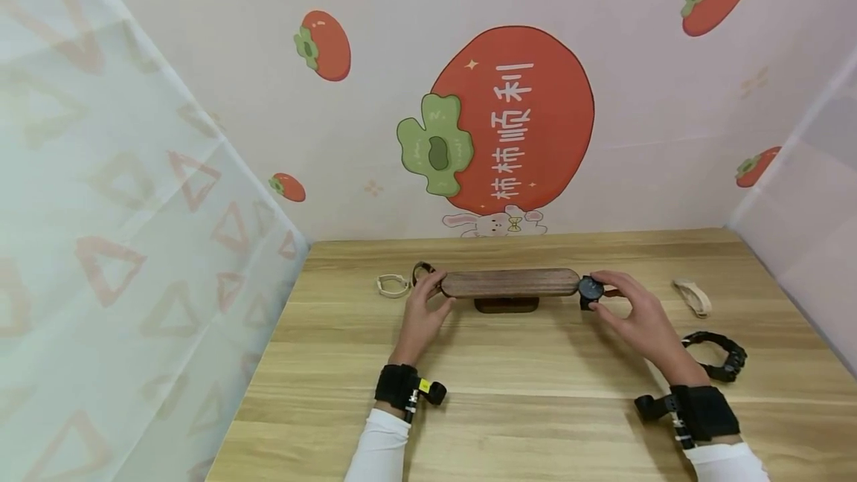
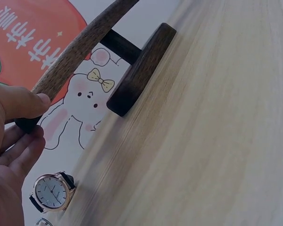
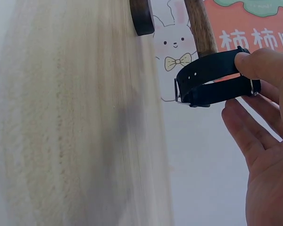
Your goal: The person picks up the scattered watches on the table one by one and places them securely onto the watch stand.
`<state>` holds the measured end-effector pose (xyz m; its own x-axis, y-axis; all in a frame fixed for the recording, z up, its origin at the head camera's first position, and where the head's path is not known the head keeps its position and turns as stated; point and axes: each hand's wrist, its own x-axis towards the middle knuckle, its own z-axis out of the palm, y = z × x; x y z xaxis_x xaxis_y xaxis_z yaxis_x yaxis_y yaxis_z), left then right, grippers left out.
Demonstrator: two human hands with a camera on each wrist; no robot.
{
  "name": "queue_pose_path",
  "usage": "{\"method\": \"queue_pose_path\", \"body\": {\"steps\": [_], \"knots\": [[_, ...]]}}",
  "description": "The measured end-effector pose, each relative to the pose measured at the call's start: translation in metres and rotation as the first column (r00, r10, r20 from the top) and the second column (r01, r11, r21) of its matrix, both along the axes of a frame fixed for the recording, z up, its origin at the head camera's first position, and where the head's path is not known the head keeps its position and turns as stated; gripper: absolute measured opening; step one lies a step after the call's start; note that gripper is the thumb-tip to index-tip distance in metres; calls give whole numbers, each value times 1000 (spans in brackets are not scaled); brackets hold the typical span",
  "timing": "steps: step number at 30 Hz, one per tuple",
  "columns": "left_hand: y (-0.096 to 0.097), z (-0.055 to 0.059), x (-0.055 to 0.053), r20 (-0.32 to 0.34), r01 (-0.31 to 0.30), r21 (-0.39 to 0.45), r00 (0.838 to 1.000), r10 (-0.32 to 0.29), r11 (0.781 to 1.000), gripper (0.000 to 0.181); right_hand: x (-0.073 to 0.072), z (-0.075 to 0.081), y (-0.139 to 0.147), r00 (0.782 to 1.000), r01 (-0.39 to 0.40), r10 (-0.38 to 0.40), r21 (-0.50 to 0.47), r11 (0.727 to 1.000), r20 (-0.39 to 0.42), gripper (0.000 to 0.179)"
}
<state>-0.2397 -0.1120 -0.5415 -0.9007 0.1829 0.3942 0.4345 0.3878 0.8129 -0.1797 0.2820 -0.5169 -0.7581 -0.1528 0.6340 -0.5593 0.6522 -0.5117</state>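
A dark wooden display stand (image 1: pixel 510 283) has a long rounded bar on a short post and a small base (image 1: pixel 506 305). My left hand (image 1: pixel 424 315) pinches the bar's left end between thumb and fingers, plainly so in the left wrist view. At the opposite end, my right hand (image 1: pixel 632 315) pinches a wristwatch (image 1: pixel 591 289) with a dark round dial. Its black strap (image 3: pixel 212 70) forms a closed loop in the right wrist view, right at the bar's tip and overlapping it there.
Behind my left hand lies a watch with a rose-gold case and white dial (image 2: pixel 51 191), beside a pale bracelet-like watch (image 1: pixel 393 286). On the right are a cream strap (image 1: pixel 692 297) and a black link bracelet (image 1: pixel 733 359). A printed backdrop (image 1: pixel 361 132) borders the table's far edge.
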Motion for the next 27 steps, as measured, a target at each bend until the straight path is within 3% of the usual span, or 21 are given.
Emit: {"method": "queue_pose_path", "body": {"steps": [14,27], "knots": [[1,0,0,-14,-8,0,1000,8,1000,57,-10,-1,-1,1000,5,-5,-3,1000,31,63],[2,0,0,18,-13,20,1000,12,1000,57,-19,-8,-4,999,-22,22,-1,1000,34,63]]}}
